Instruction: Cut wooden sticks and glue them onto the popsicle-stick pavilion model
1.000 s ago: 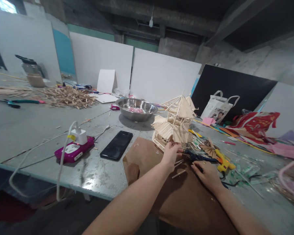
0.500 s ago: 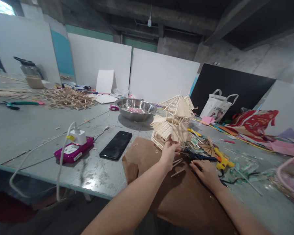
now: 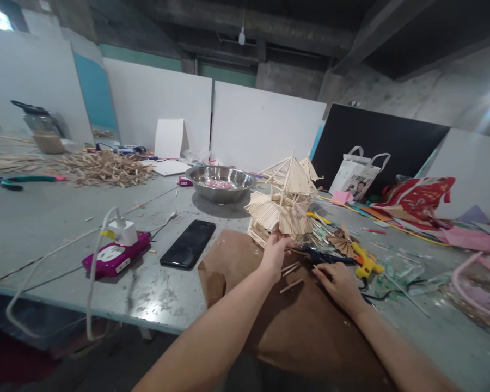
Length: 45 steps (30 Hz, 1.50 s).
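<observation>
A pagoda-like model of thin wooden sticks stands on the table at the back edge of a brown sheet. My left hand is at its front, fingers closed just under the lower roof's edge; what lies between the fingertips is hidden. My right hand rests low over the sheet with thumb and fingers drawn together, and anything in them is too small to make out. Between the hands lie several short loose sticks. Just beyond my right hand is a dark-nosed glue gun with a yellow handle.
Left of the sheet lie a black phone and a purple power strip with a white cable hanging over the table edge. Behind are a steel bowl and a pile of wood strips. Scraps and a red bag lie right.
The whole view has shifted slightly, so things appear a little further left. Both hands keep nearly the same places beside the model and the sheet.
</observation>
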Each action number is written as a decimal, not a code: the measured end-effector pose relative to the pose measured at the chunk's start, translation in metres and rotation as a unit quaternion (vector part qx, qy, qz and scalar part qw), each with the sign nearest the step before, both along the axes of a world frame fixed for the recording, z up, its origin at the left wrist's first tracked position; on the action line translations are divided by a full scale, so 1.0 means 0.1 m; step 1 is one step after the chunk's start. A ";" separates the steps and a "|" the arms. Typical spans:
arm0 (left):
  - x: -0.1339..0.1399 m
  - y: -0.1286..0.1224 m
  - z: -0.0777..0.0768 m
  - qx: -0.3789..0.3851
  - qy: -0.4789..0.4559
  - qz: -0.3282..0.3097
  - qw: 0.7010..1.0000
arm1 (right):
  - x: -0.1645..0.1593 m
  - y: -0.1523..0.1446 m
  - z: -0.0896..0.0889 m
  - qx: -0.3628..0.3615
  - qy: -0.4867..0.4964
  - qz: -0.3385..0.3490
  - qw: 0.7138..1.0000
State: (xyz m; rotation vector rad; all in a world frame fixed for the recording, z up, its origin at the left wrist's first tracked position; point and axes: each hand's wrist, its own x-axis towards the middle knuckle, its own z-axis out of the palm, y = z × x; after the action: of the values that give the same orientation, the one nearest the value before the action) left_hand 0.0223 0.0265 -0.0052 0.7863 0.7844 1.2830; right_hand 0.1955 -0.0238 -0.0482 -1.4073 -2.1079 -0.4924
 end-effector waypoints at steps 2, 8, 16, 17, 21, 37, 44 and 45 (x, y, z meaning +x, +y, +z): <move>0.01 0.00 0.00 0.005 0.008 0.024 1.000 | 0.00 0.00 0.00 -0.001 0.004 0.006 1.000; 0.05 -0.02 0.01 0.054 0.002 0.053 0.997 | -0.02 0.00 0.03 0.006 0.013 0.019 1.000; -0.01 0.05 0.01 0.037 0.034 0.125 0.991 | -0.01 -0.02 0.09 0.000 0.033 0.009 0.999; -0.02 0.05 0.02 0.036 0.031 0.127 0.991 | 0.00 -0.02 0.09 -0.001 0.034 0.007 0.999; -0.03 0.06 0.02 0.040 0.017 0.123 0.991 | 0.01 -0.02 0.10 0.010 0.039 -0.004 0.999; -0.07 0.03 0.01 0.029 -0.023 0.086 0.996 | 0.05 0.02 0.03 -0.002 0.046 -0.014 0.999; -0.07 0.04 0.01 0.016 -0.049 0.042 0.998 | 0.05 0.02 0.04 -0.021 0.042 -0.018 0.999; -0.07 0.04 0.01 0.014 -0.056 0.033 0.998 | 0.05 0.01 0.04 -0.021 0.041 -0.018 0.999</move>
State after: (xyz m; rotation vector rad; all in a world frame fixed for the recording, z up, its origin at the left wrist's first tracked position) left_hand 0.0151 0.0309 -0.0043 0.7085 0.7084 1.3881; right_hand 0.2000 -0.0225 -0.0438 -1.4669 -2.0420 -0.3985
